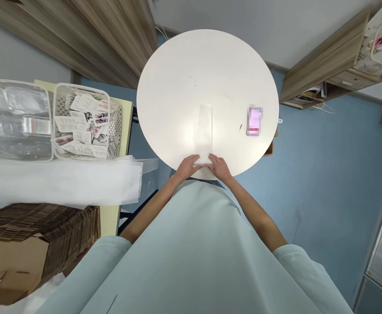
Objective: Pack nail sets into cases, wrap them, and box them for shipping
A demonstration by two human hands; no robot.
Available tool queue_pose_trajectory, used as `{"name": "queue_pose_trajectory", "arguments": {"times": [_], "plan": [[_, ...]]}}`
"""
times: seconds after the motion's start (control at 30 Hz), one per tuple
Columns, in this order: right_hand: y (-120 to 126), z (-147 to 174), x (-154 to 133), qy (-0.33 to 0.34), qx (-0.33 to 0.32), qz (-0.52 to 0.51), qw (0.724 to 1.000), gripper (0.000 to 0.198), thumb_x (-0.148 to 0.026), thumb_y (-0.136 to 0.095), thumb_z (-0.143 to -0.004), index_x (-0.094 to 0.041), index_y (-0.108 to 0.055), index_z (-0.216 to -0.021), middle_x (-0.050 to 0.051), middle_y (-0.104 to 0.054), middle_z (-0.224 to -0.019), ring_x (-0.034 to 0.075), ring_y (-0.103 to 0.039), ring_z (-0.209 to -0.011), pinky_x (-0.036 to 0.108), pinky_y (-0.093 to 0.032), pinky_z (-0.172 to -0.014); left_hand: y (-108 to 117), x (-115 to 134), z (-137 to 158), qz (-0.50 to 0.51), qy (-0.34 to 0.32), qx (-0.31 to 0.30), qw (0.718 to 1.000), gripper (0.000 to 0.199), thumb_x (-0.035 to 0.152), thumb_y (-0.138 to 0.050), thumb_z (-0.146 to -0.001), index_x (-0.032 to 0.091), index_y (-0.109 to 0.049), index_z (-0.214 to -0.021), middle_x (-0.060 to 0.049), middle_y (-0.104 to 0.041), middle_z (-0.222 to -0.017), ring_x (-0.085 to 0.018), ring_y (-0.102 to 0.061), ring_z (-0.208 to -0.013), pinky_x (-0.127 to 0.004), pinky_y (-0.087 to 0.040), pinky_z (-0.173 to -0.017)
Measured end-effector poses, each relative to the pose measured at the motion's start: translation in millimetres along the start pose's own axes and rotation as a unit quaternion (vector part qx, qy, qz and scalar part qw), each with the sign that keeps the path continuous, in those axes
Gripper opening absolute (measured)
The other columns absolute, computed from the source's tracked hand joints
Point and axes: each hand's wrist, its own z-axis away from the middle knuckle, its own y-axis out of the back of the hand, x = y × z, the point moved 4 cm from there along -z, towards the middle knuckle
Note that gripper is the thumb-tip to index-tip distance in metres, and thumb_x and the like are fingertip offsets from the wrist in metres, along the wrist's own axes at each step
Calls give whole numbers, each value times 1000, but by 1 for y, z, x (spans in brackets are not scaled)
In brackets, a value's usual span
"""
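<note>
A translucent white strip of thin packing sheet (204, 128) lies on the round white table (167, 74), running from the near edge toward the middle. My left hand (188, 167) is closed on the left corner of its near end, thumb pointing inward. At the opposite corner, my right hand (219, 167) pinches the same end with thumb and fingers. The thumbs nearly meet. Between the hands the near end looks folded or rolled; whether anything lies inside it I cannot tell.
A phone (255, 121) lies to the right on the table. At left, a side table (109, 218) bears a basket of small carded items (81, 124), a bin of clear packets (17, 115), stacked white sheets (60, 181) and flat cardboard boxes (69, 235). A wooden cabinet (328, 65) stands right.
</note>
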Motion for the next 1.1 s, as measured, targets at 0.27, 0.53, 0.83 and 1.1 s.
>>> {"name": "queue_pose_trajectory", "arguments": {"times": [0.27,0.53,0.83,1.1], "plan": [[11,-48,14,-178,24,-60,982,41,-42,-51,-120,-19,-65,-151,17,-67,-148,26,-77,-104,41,-65,-93,16,-2,-36,-13,192,49,980,36,51,-60,-113,22,-69,-93,-12,-75,-96,-31,-71,-92,-41,-53,-80],[23,-75,7,-78,41,12,996,49,-21,-50,-112,-16,-63,-159,22,-57,-172,38,-55,-159,60,-52,-128,19,20,-56,-78,98,123,985,52,19,-57,-106,15,-58,-157,-23,-62,-161,-40,-61,-146,-55,-53,-118],[10,-40,9,10,-47,44,998,71,-30,-60,-112,-14,-41,-179,21,-34,-189,36,-37,-175,58,-46,-135,6,14,-31,-92,-1,54,994,56,27,-40,-113,16,-59,-164,-19,-58,-174,-36,-54,-162,-58,-46,-132],[-5,10,-2,31,-45,51,997,66,-38,-51,-119,-12,-42,-179,21,-36,-187,34,-41,-174,56,-43,-137,-14,9,16,-95,-27,3,995,71,47,-68,-106,18,-55,-169,-18,-49,-181,-37,-50,-166,-58,-39,-138]]}}
